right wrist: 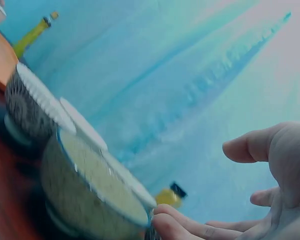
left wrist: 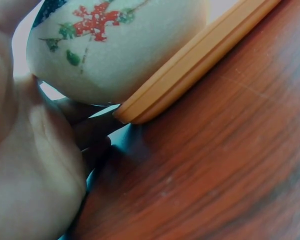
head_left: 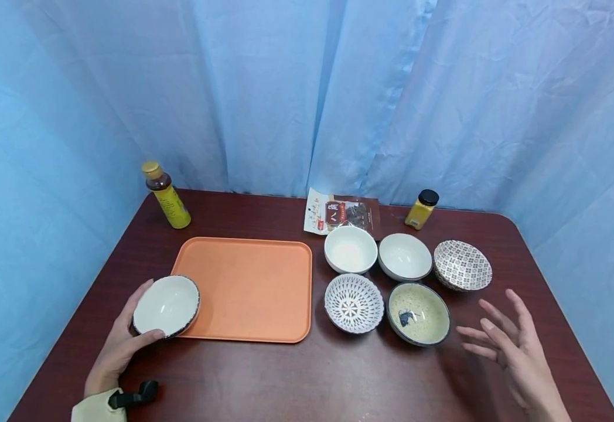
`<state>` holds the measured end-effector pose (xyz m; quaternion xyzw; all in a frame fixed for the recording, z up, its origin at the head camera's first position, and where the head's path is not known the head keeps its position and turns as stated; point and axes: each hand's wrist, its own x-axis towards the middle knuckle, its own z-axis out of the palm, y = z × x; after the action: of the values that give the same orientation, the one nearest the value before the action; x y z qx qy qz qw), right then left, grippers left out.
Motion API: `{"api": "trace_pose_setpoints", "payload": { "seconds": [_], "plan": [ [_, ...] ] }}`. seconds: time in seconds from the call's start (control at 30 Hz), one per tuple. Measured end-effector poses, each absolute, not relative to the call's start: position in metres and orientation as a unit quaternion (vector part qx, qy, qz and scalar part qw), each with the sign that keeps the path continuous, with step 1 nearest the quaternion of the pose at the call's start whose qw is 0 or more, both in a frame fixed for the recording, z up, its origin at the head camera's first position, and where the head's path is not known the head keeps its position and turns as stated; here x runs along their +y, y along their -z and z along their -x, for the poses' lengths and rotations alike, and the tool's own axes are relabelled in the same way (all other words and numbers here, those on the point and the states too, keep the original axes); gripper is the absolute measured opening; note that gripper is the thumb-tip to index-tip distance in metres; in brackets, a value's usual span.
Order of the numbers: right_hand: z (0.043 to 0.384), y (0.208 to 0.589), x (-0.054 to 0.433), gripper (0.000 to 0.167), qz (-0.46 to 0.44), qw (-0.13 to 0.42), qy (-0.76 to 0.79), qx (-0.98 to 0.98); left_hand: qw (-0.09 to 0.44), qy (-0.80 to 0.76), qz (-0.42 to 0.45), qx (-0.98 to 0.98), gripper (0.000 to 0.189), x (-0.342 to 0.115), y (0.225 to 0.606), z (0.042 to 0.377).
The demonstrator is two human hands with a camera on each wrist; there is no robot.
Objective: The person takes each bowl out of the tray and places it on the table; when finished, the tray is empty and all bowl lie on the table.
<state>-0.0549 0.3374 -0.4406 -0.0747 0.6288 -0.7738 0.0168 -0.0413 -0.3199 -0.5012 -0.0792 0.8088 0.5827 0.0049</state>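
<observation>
My left hand (head_left: 118,347) grips a white bowl (head_left: 167,305) with a dark rim, thumb on the near side and fingers round the far side. This bowl overlaps the left edge of the orange tray (head_left: 256,290); in the left wrist view its outside (left wrist: 120,55) bears a red flower and green leaves, tilted against the tray's rim (left wrist: 190,70). To the right, my right hand (head_left: 520,349) is held over the table with its fingers spread and nothing in them. Nearest to it is a cream bowl (head_left: 420,313) with a dark blue mark inside.
Beside the cream bowl stand a white-and-grey patterned bowl (head_left: 354,303), two white bowls (head_left: 350,249) and a brown-patterned bowl (head_left: 462,265). Behind them are a spice packet (head_left: 341,214) and a yellow jar (head_left: 422,210) with a black lid. A yellow-labelled bottle (head_left: 169,196) stands at the back left.
</observation>
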Motion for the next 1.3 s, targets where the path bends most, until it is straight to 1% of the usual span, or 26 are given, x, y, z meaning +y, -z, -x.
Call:
{"api": "trace_pose_setpoints", "payload": {
  "seconds": [0.23,0.3,0.43,0.53,0.7,0.97,1.1,1.3],
  "plan": [
    [0.062,0.412,0.297,0.073,0.110,0.026,0.745,0.658,0.008,-0.579,0.085,0.811,0.096,-0.320,0.501,0.042],
    [0.066,0.405,0.284,0.072,0.133,0.033,0.741,0.657,0.008,-0.581,0.085,0.810,0.095,-0.320,0.501,0.042],
    [0.075,0.398,0.256,0.071,0.180,0.061,0.734,0.652,0.008,-0.582,0.086,0.808,0.095,-0.320,0.500,0.042],
    [0.080,0.394,0.230,0.071,0.190,0.088,0.725,0.656,0.011,-0.581,0.087,0.809,0.095,-0.320,0.500,0.042],
    [0.089,0.394,0.185,0.071,0.199,0.136,0.719,0.652,0.014,-0.581,0.088,0.809,0.096,-0.320,0.500,0.043],
    [0.099,0.401,0.120,0.074,0.182,0.218,0.715,0.638,0.019,-0.584,0.091,0.807,0.096,-0.319,0.501,0.044],
    [0.106,0.407,0.093,0.074,0.179,0.263,0.708,0.630,0.019,-0.583,0.090,0.808,0.095,-0.320,0.501,0.044],
    [0.118,0.422,0.052,0.073,0.163,0.307,0.704,0.620,0.017,-0.581,0.083,0.809,0.095,-0.321,0.502,0.043]
  ]
}}
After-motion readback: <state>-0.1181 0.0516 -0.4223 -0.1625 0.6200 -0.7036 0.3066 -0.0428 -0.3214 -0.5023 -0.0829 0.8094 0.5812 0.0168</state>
